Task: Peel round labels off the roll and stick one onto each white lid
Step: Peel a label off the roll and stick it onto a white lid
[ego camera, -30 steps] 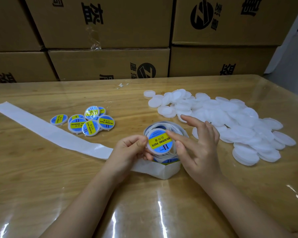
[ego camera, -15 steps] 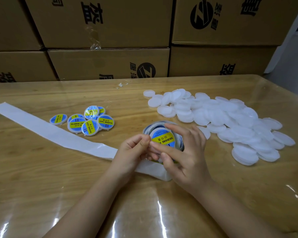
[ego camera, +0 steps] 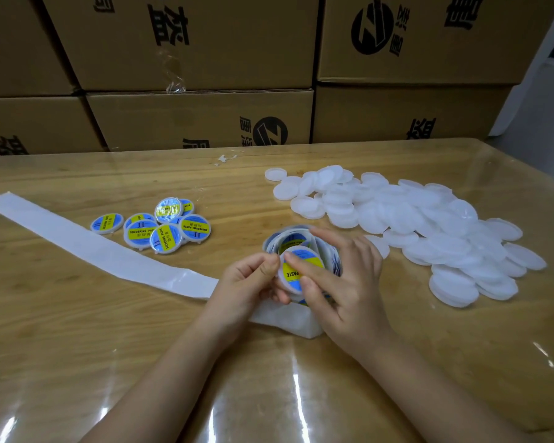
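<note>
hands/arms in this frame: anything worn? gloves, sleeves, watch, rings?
Nothing worn that the head view shows. The left hand and right hand are bare, with no gloves and no rings visible. The left forearm and right forearm are bare down to the frame edge: no sleeve cuffs, watch or wristband in view. Nails look short and unpainted.

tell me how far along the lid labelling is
Done: a small cluster of labelled lids lies at the left. In hand: the left hand holds one lid while the right hand presses its label down, over the label roll. Left: the big pile of bare white lids at the right, so most of the job remains.
</note>
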Available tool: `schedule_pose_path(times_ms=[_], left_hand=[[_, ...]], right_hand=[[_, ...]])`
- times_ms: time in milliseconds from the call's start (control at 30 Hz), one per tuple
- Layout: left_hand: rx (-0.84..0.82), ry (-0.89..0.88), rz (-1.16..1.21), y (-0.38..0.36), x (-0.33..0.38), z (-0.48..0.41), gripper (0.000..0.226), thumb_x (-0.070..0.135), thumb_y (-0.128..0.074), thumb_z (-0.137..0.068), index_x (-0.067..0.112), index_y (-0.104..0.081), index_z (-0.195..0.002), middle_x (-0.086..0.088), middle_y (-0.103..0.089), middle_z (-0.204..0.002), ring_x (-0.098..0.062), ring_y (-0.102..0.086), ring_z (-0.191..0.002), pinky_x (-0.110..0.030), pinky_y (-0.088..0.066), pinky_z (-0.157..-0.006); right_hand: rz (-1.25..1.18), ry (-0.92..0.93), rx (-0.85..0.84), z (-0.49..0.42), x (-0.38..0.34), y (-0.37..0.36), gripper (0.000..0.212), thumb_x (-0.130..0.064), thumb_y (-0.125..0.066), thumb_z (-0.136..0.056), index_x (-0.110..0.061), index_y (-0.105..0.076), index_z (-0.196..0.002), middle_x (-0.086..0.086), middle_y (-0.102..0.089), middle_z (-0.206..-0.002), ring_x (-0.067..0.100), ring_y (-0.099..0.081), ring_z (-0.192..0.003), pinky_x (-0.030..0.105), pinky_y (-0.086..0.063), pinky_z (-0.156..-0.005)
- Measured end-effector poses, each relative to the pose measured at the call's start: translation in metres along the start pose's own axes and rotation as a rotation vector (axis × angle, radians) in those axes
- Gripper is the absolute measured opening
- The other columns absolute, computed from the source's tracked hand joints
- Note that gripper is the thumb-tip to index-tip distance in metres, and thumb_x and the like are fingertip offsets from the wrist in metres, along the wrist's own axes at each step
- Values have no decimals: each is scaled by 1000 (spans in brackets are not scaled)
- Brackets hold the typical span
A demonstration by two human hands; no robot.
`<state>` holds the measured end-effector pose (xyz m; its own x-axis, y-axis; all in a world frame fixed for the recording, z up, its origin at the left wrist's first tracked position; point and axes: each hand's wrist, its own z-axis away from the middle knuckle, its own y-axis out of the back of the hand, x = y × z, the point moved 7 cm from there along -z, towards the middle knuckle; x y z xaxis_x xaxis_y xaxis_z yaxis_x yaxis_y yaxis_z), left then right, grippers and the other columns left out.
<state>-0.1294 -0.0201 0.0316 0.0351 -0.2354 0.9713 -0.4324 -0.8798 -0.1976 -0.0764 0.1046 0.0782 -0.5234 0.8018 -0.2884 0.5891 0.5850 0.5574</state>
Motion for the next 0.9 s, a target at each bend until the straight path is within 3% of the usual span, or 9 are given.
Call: schedule_pose_path(times_ms=[133,300,400,500,633,767,900], left_hand=[[47,-26,56,7,2,-1,29,33,-55,-88,22,-67,-65,-1,-59,-55,-9,-55,-52,-18,-47,-57],[77,-69,120,13,7,-3,35,27,-46,-88,20,-71,-66,2,-62,-57,-5,-51,-48,-15,-45,-53],[42,-59,121,11,7,-3,31,32,-56,-89,22,-70,-64,3,-61,-55,-5,-52,-48,-14,-45,-53],[-33,-35,100,3,6,-2,25,44,-70,-77,21,-70,-67,2,-61,-56,-7,-53,-49,-17,-46,-54],[12,-35,-4,2,4,-2,20,32,-59,-83,22,-66,-68,-3,-58,-58,-12,-53,-51,-20,-46,-55],[-10,-106,-217,-8,6,2,13,25,-68,-78,15,-62,-85,-2,-60,-72,-12,-55,-64,-20,-47,-57],[23,-127,-308,-10,5,4,18,27,-63,-82,9,-60,-85,-2,-59,-72,-12,-55,-66,-23,-47,-57]], right_hand=[[-49,95,-59,1,-10,-3,31,-29,-48,-89,-35,-70,-109,2,-53,-129,19,-49,-114,57,-29,-98],[-50,74,53,-1,0,12,29,-26,-50,-86,-33,-74,-99,0,-53,-123,19,-52,-109,57,-26,-102],[-21,-14,82,-2,9,15,29,-25,-48,-89,-28,-73,-102,0,-54,-122,18,-52,-107,51,-27,-103],[-108,-86,-19,-1,9,4,32,-31,-47,-90,-25,-65,-116,-7,-61,-110,9,-52,-100,45,-34,-93],[-249,-215,-78,3,10,-7,47,-43,-54,-82,-18,-61,-121,-10,-64,-96,-5,-44,-93,34,-33,-87],[-238,-254,-1,3,12,-2,36,-39,-48,-87,-19,-68,-110,-29,-52,-80,-21,-38,-92,35,-39,-81],[-232,-242,26,2,12,0,33,-31,-42,-92,-17,-70,-103,-32,-49,-82,-22,-39,-92,37,-40,-80]])
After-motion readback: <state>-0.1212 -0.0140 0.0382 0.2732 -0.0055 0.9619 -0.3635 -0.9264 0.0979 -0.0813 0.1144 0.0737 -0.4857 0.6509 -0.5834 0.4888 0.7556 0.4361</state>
